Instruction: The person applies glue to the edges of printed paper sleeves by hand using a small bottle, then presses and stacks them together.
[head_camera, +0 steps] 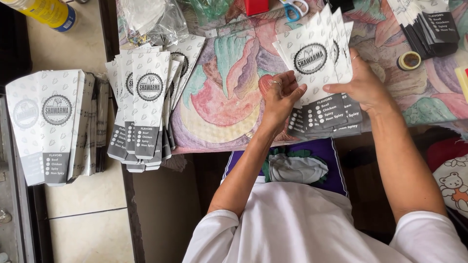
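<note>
Both hands, left [280, 97] and right [363, 83], grip a fanned stack of white-and-grey paper sleeves [319, 73], squaring them above the desk [219, 102].

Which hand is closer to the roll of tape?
Right. The right hand grips the fanned paper sleeves just left of the tape roll; the left hand holds their far side.

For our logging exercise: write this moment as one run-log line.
left hand: grips fanned white-and-grey paper sleeves | right hand: holds same fan | surface: colourful patterned tablecloth
</note>
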